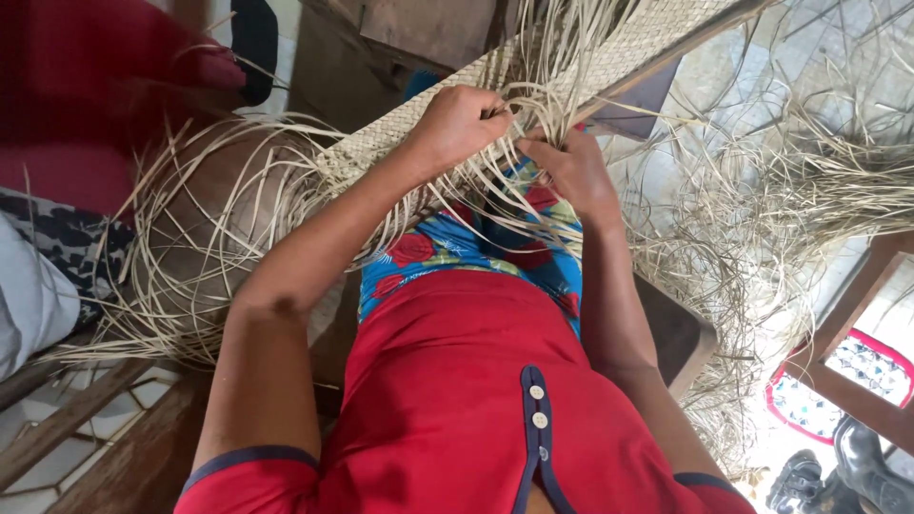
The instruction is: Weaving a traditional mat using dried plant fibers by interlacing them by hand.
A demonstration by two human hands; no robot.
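Note:
A long woven straw mat strip (pixel 609 57) runs diagonally from the upper right down to the left, with many loose pale straw strands (pixel 238 200) fanning off its edge. My left hand (pixel 462 124) is closed around a bunch of these strands at the mat's near edge. Just to its right, my right hand (pixel 571 171) pinches other strands at the same edge. The two hands almost touch. Below them are my red shirt and a flowered blue and red cloth (pixel 466 252) on my lap.
A heap of loose straw (pixel 790 190) lies on the floor at right. A wooden bench edge (pixel 681 333) sits under my right arm. Wooden slats (pixel 86 419) are at lower left, red cloth (pixel 86 86) at upper left, dark boots (pixel 847 476) at lower right.

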